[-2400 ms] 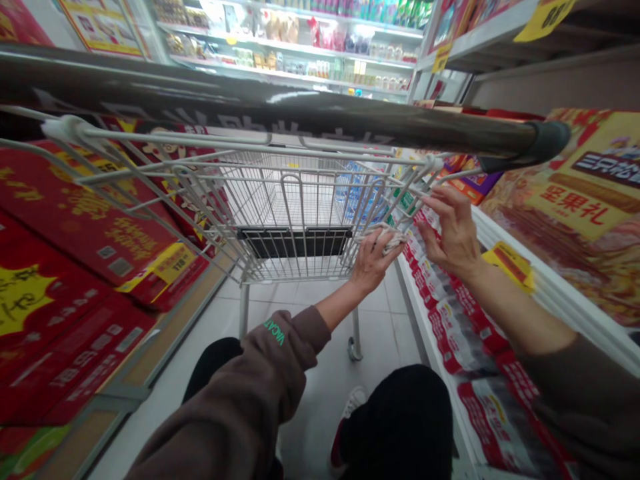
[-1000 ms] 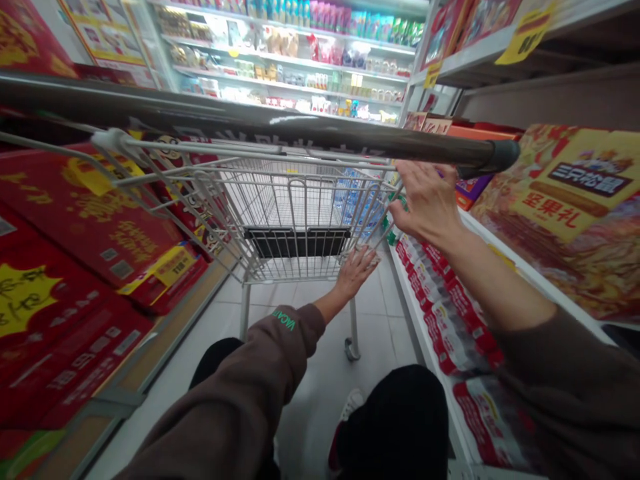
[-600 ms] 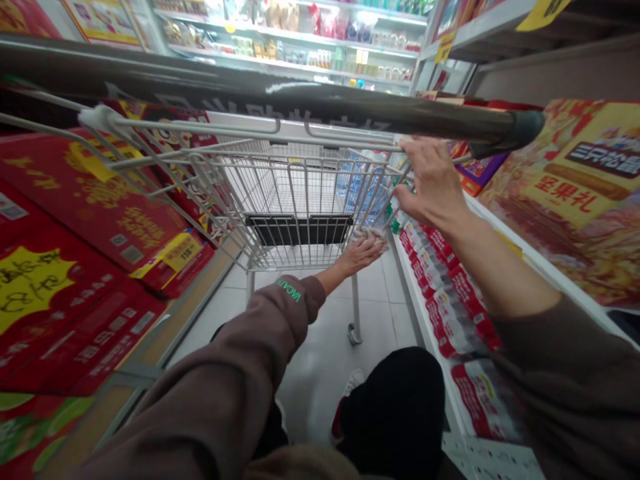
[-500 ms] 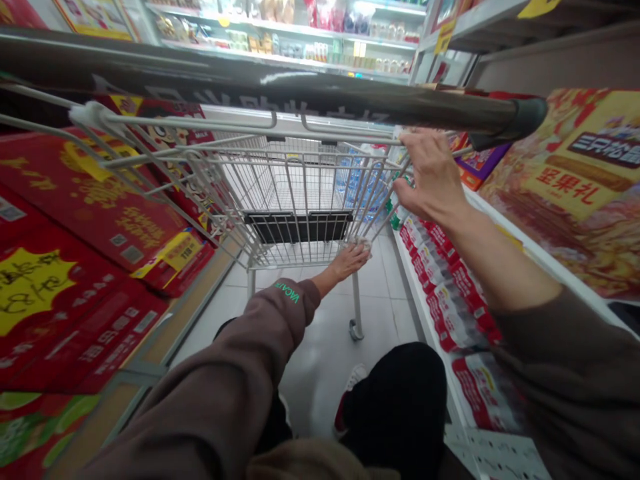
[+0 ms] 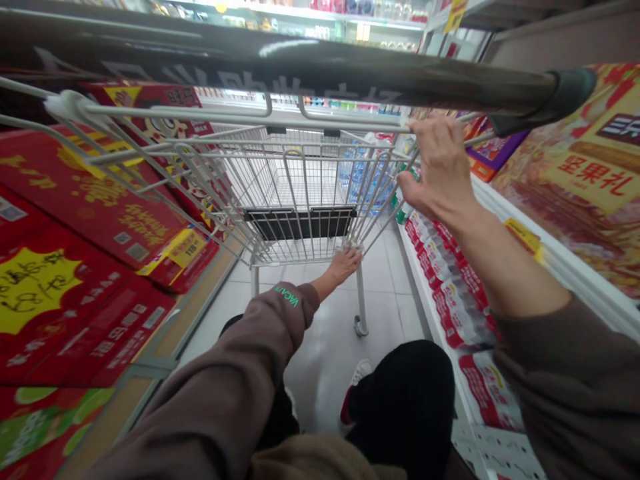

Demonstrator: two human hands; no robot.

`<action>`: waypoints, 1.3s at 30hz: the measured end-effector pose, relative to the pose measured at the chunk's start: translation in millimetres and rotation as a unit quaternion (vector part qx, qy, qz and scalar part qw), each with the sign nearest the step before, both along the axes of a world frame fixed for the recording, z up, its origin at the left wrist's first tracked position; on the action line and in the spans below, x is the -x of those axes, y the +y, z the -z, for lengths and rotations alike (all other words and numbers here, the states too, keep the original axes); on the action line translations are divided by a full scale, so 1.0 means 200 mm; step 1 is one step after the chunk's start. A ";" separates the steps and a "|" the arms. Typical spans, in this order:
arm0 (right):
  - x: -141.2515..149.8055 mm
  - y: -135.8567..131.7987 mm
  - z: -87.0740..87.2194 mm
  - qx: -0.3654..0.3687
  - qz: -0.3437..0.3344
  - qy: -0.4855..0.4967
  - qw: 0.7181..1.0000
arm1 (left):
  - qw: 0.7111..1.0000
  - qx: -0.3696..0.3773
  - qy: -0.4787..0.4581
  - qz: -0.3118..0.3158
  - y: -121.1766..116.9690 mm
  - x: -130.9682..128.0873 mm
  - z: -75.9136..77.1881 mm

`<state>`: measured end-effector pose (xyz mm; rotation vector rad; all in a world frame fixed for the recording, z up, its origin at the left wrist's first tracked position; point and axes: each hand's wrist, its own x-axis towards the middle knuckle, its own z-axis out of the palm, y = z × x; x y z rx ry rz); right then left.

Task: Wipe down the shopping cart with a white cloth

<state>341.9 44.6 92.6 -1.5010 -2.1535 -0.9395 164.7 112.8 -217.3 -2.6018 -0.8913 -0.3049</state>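
Observation:
A wire shopping cart (image 5: 300, 150) stands in front of me, its dark handlebar (image 5: 280, 63) running across the top of the view. My right hand (image 5: 443, 163) is closed round the upper right side wires of the cart, just below the handlebar's right end. Lower down, my left hand (image 5: 346, 262) presses at the bottom right corner of the basket's near end. Its fingers are bent over a small pale crumpled thing that looks like a cloth, mostly hidden under them. A black panel (image 5: 300, 223) sits on the wires left of that hand.
Red boxes (image 5: 75, 200) with yellow price signs are stacked on the left. On the right, a white shelf edge (image 5: 565, 260) runs above red-and-clear packs (image 5: 445, 313). Water bottles (image 5: 367, 173) show beyond the cart. My knee (image 5: 405, 393) is close below, near a cart wheel (image 5: 360, 326).
My left hand has shifted slightly left and down along the basket corner. My right hand keeps its hold. The handlebar appears larger and nearer as the view has moved a little.

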 end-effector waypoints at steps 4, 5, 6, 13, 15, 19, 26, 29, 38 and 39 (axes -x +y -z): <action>0.01 0.00 0.01 0.002 0.015 0.016 1.000 | 1.000 0.001 0.001 0.005 -0.10 -0.09 0.07; 0.02 0.00 0.01 0.001 0.013 0.021 1.000 | 1.000 0.000 0.002 0.020 -0.10 -0.12 0.06; 0.02 0.00 0.02 -0.001 0.009 0.025 1.000 | 0.999 -0.001 0.002 0.036 -0.10 -0.15 0.04; 0.01 -0.02 0.01 0.001 -0.001 0.021 1.000 | 0.998 0.006 0.034 0.051 0.05 0.03 -0.05; 0.01 -0.02 0.01 0.005 -0.008 0.039 0.999 | 0.998 0.007 0.044 0.042 0.04 0.17 -0.01; 0.02 -0.02 0.03 0.007 -0.056 0.099 0.994 | 0.999 -0.002 0.049 0.021 -0.06 0.31 0.04; 0.02 0.00 0.05 -0.004 -0.094 0.134 0.987 | 0.994 -0.053 -0.006 0.091 -0.09 0.06 -0.27; 0.03 -0.01 0.04 0.006 -0.045 0.105 0.993 | 0.996 -0.042 -0.023 0.079 -0.05 0.12 -0.42; 0.05 -0.02 0.04 -0.001 -0.005 0.088 0.996 | 0.999 -0.027 0.021 0.033 -0.19 0.62 -0.38; 0.05 -0.02 0.05 -0.008 -0.018 0.099 0.995 | 0.999 -0.035 0.023 0.032 -0.21 0.63 -0.40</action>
